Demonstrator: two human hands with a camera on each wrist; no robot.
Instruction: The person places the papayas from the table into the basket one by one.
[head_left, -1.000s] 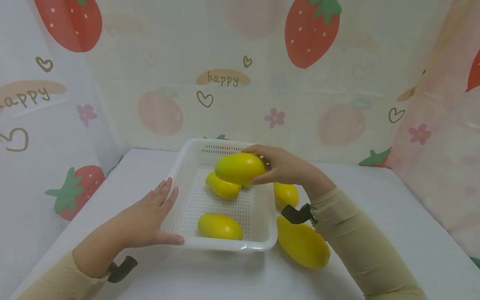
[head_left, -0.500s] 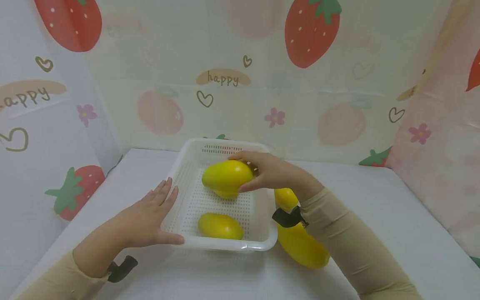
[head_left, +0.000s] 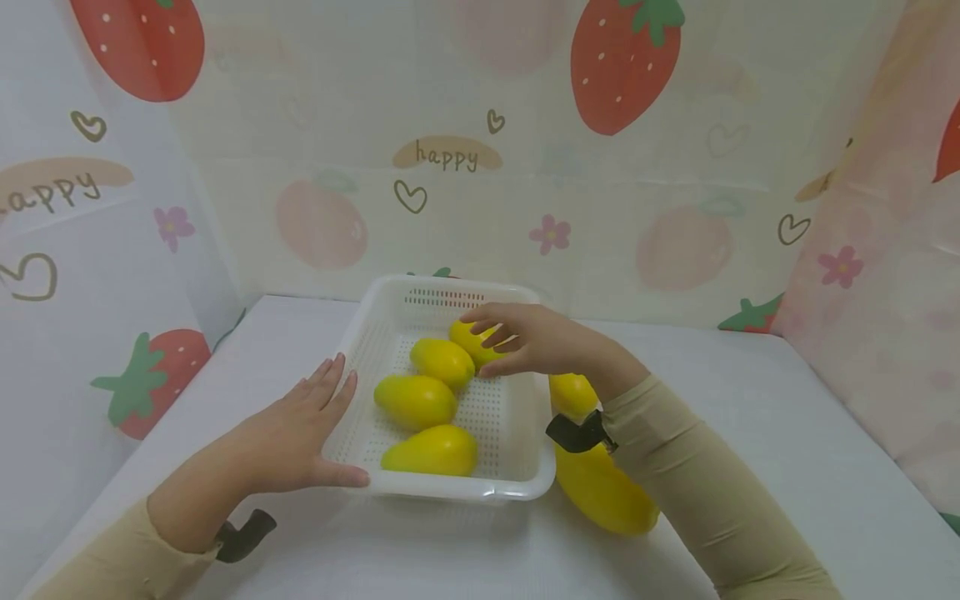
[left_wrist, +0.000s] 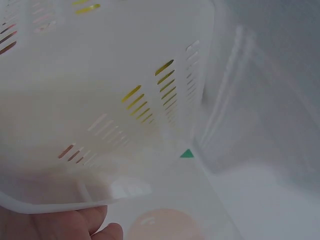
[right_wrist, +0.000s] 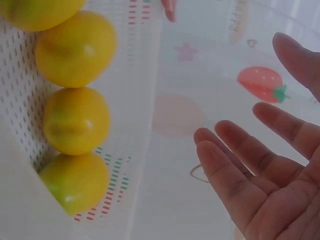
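A white perforated plastic basket (head_left: 450, 487) stands on the table with several yellow mangoes in a slanting row inside. Two of them, a front mango (head_left: 431, 452) and the mango (head_left: 415, 402) behind it, lie close together. My left hand (head_left: 285, 442) rests on the basket's left rim, fingers straight; its fingertips show beneath the rim in the left wrist view. My right hand (head_left: 536, 340) hovers over the basket's right side, fingers loosely spread and holding nothing. It partly hides the rearmost mango (head_left: 467, 335). The right wrist view shows that palm (right_wrist: 285, 205) apart from the mangoes.
Outside the basket's right wall lie another mango (head_left: 572, 395) and a larger, longer yellow fruit (head_left: 603, 492), both partly hidden by the right arm. Fruit-printed cloth (head_left: 337, 108) walls in the table at the back and sides.
My right hand has carried a mango leftward into the basket and let it go. The mangoes inside have shifted and now lie in a row. My left hand has stayed in place.
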